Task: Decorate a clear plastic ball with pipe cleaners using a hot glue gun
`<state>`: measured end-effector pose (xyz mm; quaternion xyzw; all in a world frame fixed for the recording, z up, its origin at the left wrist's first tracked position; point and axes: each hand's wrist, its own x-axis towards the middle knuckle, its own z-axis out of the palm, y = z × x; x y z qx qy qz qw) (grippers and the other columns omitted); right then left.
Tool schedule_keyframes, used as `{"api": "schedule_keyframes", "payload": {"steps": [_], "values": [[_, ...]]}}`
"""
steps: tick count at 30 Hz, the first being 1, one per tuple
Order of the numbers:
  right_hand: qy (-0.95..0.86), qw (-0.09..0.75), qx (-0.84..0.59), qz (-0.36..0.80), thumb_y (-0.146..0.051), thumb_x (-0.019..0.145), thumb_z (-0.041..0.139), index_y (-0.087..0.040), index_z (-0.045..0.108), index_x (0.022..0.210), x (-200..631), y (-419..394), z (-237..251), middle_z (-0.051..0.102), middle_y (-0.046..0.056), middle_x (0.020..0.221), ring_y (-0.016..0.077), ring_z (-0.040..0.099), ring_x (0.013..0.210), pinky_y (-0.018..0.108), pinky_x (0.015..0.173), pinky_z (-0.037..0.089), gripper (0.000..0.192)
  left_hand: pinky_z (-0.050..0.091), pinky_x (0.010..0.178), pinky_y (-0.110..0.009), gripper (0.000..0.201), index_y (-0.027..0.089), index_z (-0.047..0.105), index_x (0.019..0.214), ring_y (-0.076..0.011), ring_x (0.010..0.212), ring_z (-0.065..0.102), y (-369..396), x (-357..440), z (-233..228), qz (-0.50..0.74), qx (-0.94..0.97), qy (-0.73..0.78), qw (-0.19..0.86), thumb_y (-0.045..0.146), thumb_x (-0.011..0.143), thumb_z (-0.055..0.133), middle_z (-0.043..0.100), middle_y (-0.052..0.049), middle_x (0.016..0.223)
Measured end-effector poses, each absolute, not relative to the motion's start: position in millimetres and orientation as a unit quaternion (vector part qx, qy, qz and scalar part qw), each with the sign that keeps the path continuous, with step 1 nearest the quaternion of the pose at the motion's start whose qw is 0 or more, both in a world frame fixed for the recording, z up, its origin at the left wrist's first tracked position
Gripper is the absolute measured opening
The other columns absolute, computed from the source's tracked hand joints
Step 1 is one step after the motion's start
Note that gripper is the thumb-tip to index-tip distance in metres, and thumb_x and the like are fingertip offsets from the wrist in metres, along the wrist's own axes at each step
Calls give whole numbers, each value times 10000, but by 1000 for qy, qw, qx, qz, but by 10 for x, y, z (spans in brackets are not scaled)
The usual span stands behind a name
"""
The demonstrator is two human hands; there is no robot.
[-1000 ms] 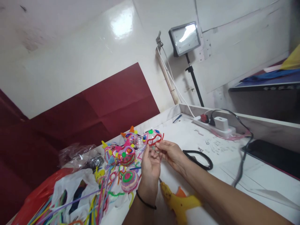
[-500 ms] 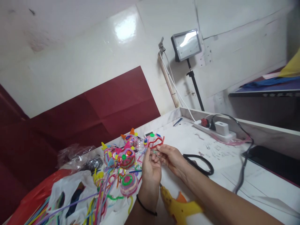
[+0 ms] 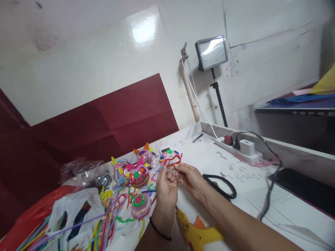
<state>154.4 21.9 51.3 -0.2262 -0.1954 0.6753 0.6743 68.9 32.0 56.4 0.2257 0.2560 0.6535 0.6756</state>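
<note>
Both our hands, left hand [image 3: 165, 186] and right hand [image 3: 188, 177], pinch the pipe-cleaner piece [image 3: 171, 158] above the white table [image 3: 243, 181]; we'd best keep fingertips close, bending gently.

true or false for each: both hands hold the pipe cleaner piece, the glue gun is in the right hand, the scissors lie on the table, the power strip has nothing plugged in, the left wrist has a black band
1. Both hands, left hand and right hand, hold the pipe cleaner piece. True.
2. The glue gun is in the right hand. False: it lies on the table below the hands.
3. The scissors lie on the table. True.
4. The power strip has nothing plugged in. False: a white adapter and a black plug sit in it.
5. The left wrist has a black band. True.
</note>
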Motion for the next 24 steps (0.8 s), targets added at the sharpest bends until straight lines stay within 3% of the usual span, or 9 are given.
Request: {"api": "schedule_keyframes", "payload": {"steps": [6,14,24], "values": [[-176,649,-240,700,-223,781,668,-134,633,719,1593,198,563,712,36,617,86,586,428,173,399,453,114,339,449,-160,194,155,501,659,-44,433,398,357,656,524,667,269,236,654,122,753,666,421,77,508],[-178,636,-252,707,-302,801,670,-124,615,738,1619,180,588,688,32,570,87,577,384,166,352,422,196,363,470,-178,246,167,506,650,-45,422,392,336,672,502,660,328,236,634,205,690,745,431,91,477],[-176,637,-257,705,-276,808,650,-135,610,745,1629,169,613,679,17,539,79,554,367,163,359,415,159,348,465,-175,299,168,500,644,-45,432,400,331,656,498,651,368,224,624,241,640,790,425,93,470]]}}
